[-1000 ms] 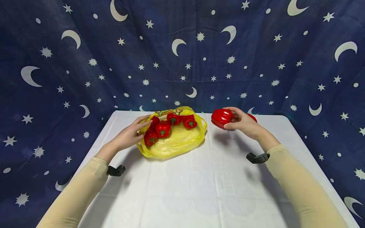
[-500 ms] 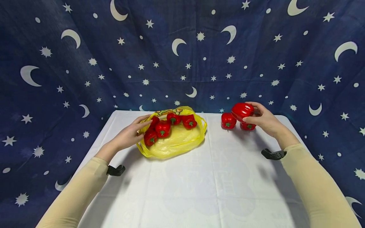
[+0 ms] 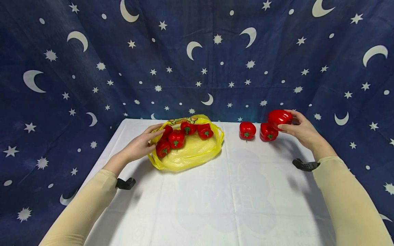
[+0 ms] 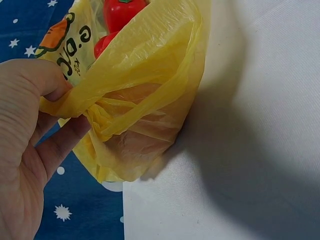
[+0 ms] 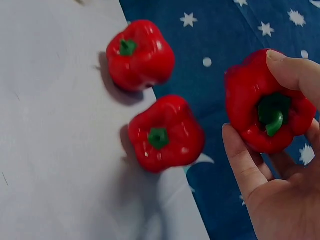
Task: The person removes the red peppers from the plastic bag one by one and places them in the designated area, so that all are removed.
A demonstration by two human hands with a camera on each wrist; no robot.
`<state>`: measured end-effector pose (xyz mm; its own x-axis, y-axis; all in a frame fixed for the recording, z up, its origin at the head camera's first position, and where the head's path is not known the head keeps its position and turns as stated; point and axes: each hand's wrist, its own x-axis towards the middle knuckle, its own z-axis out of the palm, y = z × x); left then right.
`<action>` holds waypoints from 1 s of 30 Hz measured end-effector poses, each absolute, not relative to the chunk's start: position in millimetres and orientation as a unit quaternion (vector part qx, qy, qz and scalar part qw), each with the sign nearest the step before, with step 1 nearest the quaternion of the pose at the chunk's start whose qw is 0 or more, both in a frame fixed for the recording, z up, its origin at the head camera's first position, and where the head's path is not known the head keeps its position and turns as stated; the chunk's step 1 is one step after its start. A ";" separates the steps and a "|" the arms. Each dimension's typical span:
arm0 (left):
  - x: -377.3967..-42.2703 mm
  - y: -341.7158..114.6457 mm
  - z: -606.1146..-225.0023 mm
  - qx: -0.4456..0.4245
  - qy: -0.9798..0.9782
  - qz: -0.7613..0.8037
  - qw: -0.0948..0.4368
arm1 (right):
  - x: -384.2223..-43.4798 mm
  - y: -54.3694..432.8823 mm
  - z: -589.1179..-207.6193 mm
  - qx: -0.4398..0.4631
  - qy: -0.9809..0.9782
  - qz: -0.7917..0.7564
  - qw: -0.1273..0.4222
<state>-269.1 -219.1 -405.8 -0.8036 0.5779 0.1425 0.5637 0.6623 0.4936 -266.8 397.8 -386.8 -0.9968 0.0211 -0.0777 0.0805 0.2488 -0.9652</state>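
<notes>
My right hand (image 3: 304,131) holds a shiny red bell pepper (image 3: 278,118) above the table's back right, thumb and fingers around its sides; its green stem (image 5: 272,120) shows in the right wrist view. Two more red bell peppers stand on the cloth to its left, one nearer (image 3: 267,133) and one farther off (image 3: 247,130). My left hand (image 3: 138,146) pinches the rim of an open yellow plastic bag (image 3: 195,152), as the left wrist view shows. Several red bell peppers (image 3: 176,139) lie inside the bag. Part of one is hidden behind my left fingers.
A white cloth covers the table (image 3: 203,201). Behind it and at both sides hangs a dark blue curtain (image 3: 172,51) with moons and stars. The two standing peppers are close to the table's back edge.
My right hand has carried its bell pepper to the right, past the two standing ones, which are now uncovered. The left hand and the bag have stayed in place.
</notes>
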 end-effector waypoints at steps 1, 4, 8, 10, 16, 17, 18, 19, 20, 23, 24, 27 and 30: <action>-269.1 -219.2 -405.9 0.315 0.911 0.266 0.012 | -267.2 400.4 -387.6 0.037 0.785 -0.617 0.022; -269.1 -219.4 -406.0 0.317 0.910 0.266 0.010 | -268.6 408.4 -390.8 0.050 0.774 -0.631 0.016; -269.0 -220.1 -405.6 0.316 0.911 0.266 0.012 | -271.2 420.2 -398.3 0.071 0.764 -0.641 0.006; -269.1 -220.3 -405.5 0.315 0.911 0.266 0.014 | -273.0 425.7 -403.1 0.082 0.758 -0.647 0.000; -268.2 -219.9 -405.5 0.310 0.911 0.271 0.016 | -273.8 433.2 -414.6 0.109 0.735 -0.669 -0.015; -268.0 -219.8 -405.5 0.310 0.911 0.271 0.016 | -273.8 433.8 -416.4 0.113 0.732 -0.671 -0.017; -268.0 -219.9 -405.8 0.310 0.911 0.271 0.016 | -274.0 434.3 -418.3 0.118 0.732 -0.671 -0.021; -268.0 -219.9 -406.0 0.310 0.911 0.271 0.016 | -274.2 434.9 -420.2 0.123 0.727 -0.675 -0.025; -268.0 -219.9 -406.3 0.310 0.911 0.271 0.016 | -274.5 435.5 -422.1 0.128 0.728 -0.673 -0.029; -268.1 -219.8 -406.5 0.311 0.910 0.272 0.015 | -276.1 437.8 -429.2 0.143 0.726 -0.671 -0.038; -268.2 -219.8 -406.6 0.312 0.910 0.273 0.015 | -276.6 438.6 -431.5 0.146 0.727 -0.670 -0.040; -267.8 -219.7 -406.6 0.310 0.910 0.275 0.017 | -277.7 440.0 -438.7 0.147 0.731 -0.665 -0.046; -267.6 -219.2 -406.4 0.308 0.911 0.274 0.018 | -278.5 441.1 -444.7 0.149 0.728 -0.668 -0.048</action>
<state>-267.6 -219.2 -406.4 -0.8095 0.5713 0.1351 0.5513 0.6605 0.5097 -278.5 441.1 -444.7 -0.9512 0.2803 -0.1289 0.1526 0.0642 -0.9862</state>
